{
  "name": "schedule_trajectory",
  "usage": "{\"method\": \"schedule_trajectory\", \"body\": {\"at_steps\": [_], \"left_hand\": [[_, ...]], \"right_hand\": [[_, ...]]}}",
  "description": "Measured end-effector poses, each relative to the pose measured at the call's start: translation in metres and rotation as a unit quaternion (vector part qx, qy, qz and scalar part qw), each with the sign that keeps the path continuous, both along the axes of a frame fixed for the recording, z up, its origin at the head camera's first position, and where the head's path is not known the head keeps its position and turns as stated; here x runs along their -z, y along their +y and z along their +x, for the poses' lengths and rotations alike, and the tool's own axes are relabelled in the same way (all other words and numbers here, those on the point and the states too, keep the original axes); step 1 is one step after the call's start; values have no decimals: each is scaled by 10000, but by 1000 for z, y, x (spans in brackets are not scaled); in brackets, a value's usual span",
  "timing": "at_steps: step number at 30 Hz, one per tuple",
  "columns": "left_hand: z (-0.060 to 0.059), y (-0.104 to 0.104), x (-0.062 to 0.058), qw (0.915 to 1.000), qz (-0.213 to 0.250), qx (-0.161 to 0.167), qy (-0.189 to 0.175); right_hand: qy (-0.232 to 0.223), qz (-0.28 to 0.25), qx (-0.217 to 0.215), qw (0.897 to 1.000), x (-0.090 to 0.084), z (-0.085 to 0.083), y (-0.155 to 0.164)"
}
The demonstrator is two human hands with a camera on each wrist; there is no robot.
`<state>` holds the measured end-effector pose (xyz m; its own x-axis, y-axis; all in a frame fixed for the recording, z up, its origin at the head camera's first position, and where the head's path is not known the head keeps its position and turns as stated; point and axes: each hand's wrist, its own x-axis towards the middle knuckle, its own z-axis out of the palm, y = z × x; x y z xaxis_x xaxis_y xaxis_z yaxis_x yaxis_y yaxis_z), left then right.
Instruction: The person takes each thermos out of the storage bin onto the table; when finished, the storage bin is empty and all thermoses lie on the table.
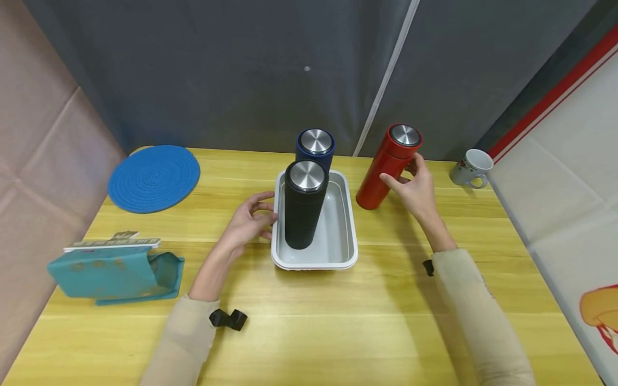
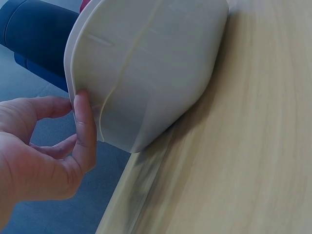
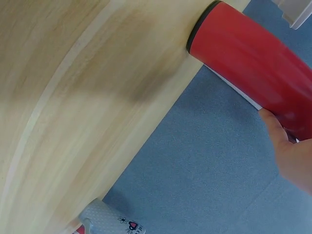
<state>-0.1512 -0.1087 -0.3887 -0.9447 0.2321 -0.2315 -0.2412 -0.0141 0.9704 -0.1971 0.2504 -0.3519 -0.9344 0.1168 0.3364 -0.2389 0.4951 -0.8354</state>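
My left hand (image 1: pixel 248 221) pinches the left rim of a white rectangular tray (image 1: pixel 344 236); the left wrist view shows thumb and finger at the rim of the tray (image 2: pixel 151 63). A black thermos (image 1: pixel 305 209) stands in the tray. Behind it is a dark blue thermos (image 1: pixel 316 145), its lower part hidden. To the right of the tray, my right hand (image 1: pixel 416 187) grips a red thermos (image 1: pixel 386 169) with a silver lid. In the right wrist view the base of the red thermos (image 3: pixel 248 58) is close to the table; whether it touches I cannot tell.
A patterned mug (image 1: pixel 470 167) stands at the back right, by the white side wall. On the left lie a round blue placemat (image 1: pixel 154 179) and a teal bag (image 1: pixel 116 273) with a clip along its top. A grey curtain (image 1: pixel 217 75) hangs behind the wooden table (image 1: pixel 318 332).
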Motion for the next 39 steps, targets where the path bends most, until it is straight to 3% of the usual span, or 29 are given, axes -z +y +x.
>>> {"method": "schedule_trajectory", "body": {"at_steps": [15,31,39], "left_hand": [[-2,-2,1,10000,41,24,12],[-2,1,1,9999,61,62,-112],[-1,2,0,9998,176,36,-119]], "right_hand": [[-146,-300,-204,9992,-27,19,-17],[117,-936,-439,9946,-18,17,-10],[557,-1529,-698,9842,1,14,12]]}}
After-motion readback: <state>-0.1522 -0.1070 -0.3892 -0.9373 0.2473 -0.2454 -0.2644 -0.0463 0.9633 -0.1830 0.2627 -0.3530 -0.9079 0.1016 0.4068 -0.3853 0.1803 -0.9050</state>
